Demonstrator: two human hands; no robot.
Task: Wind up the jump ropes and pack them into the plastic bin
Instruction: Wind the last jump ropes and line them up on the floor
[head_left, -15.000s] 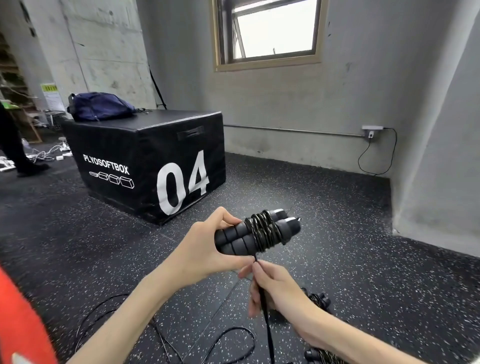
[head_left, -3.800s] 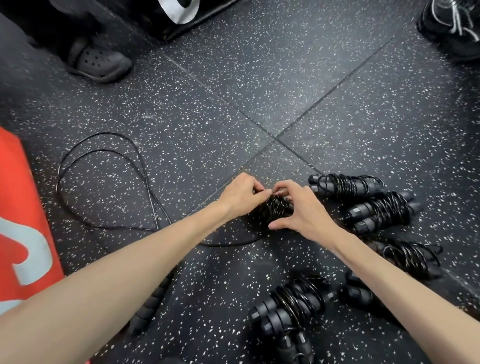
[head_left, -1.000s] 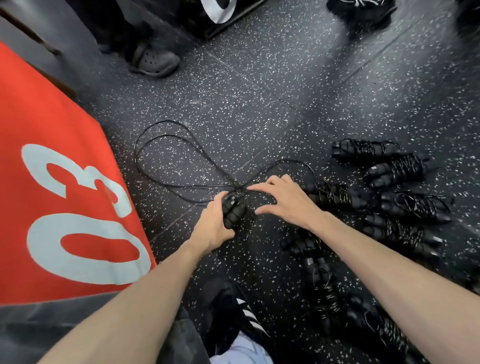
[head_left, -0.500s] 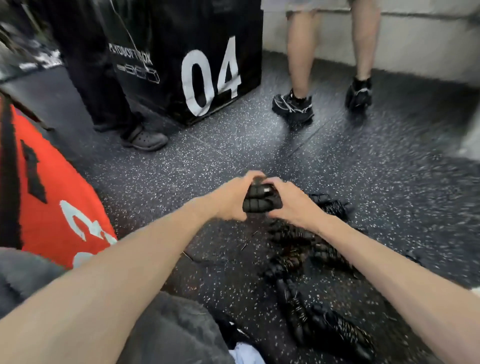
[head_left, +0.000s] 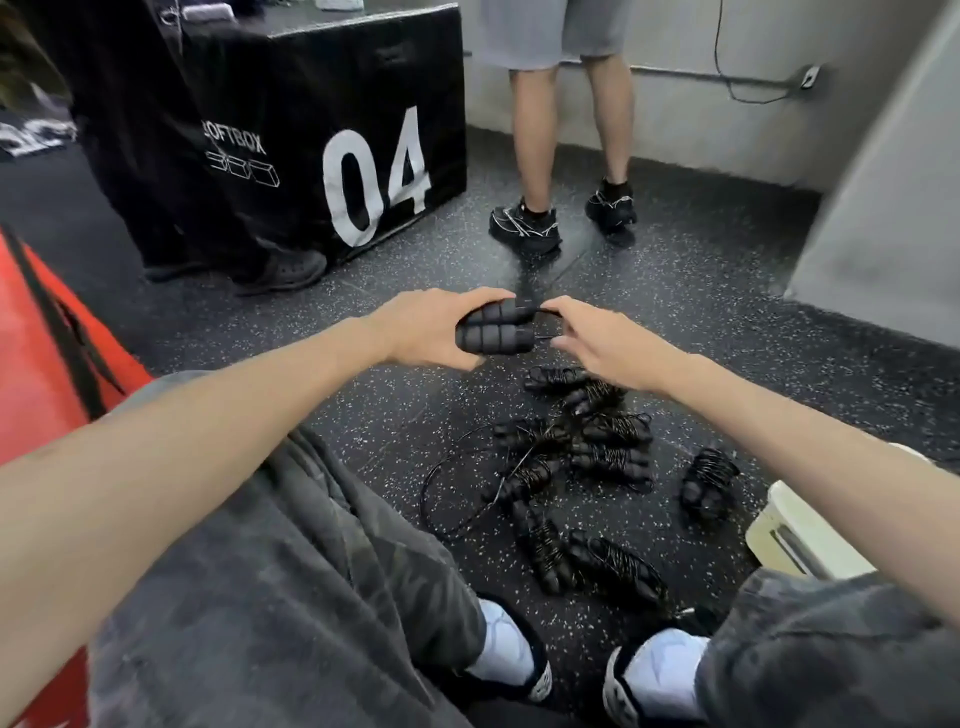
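My left hand (head_left: 431, 327) grips the two black foam handles (head_left: 493, 332) of a jump rope, held side by side above the floor. My right hand (head_left: 597, 343) pinches the thin black cord (head_left: 543, 325) just where it leaves the handles. The loose cord (head_left: 447, 493) trails down to the speckled floor below. Several wound jump ropes (head_left: 582, 457) lie in a heap on the floor in front of my feet. A pale plastic bin (head_left: 795, 530) shows its corner at the right, partly behind my right arm.
A black box marked 04 (head_left: 322, 130) stands ahead on the left. A person's legs (head_left: 566, 156) and shoes are straight ahead, another shoe (head_left: 285, 267) by the box. A red box (head_left: 47, 358) is at my left. A grey wall (head_left: 883, 208) rises at right.
I have lifted the rope handles off the floor and raised my head. My right hand has drawn back a little along the cord to the right of the handles.
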